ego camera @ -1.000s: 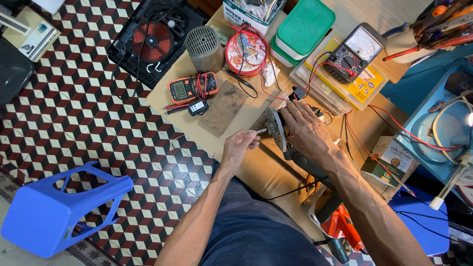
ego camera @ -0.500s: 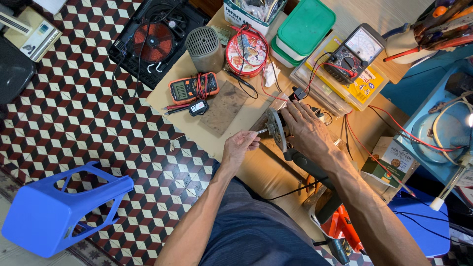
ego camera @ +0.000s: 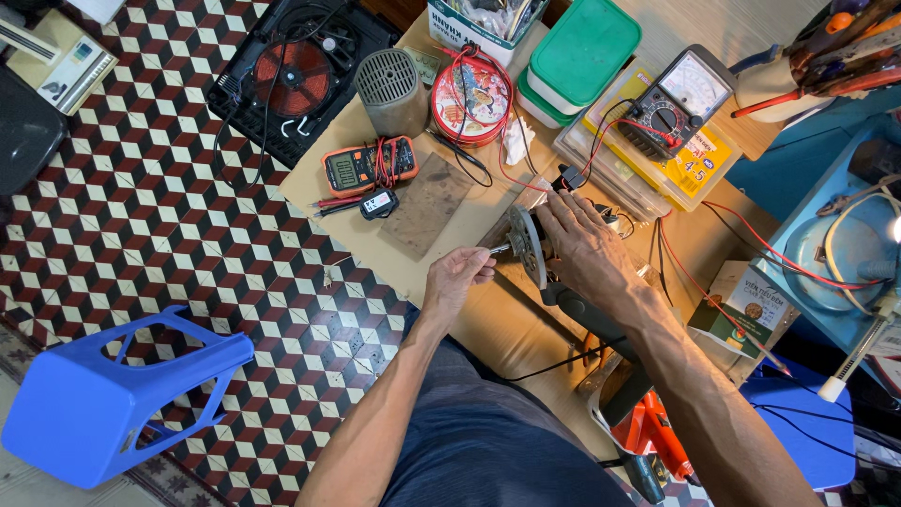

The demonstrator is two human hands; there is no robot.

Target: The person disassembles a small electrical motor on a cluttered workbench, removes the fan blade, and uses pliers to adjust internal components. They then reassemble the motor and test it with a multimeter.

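The left hand is closed around a slim metal tool, apparently a screwdriver shaft, though its tip is hidden where it meets the grey disc-shaped metal part. The disc stands on edge near the middle of the low wooden bench, with its flat face turned toward the left hand. The right hand lies flat over the assembly behind the disc, fingers spread and pressing down, not wrapped around anything. A dark moulded handle runs from under the right wrist toward the person. Farther up the bench lie an orange digital multimeter with coiled leads, a square of brown abrasive-looking sheet, a ribbed grey cylinder, a round red tin and a green-lidded plastic box. An analogue meter with a black body sits on a clear case, its red leads trailing across the wood. A blue plastic stool lies tipped on the patterned tile floor.
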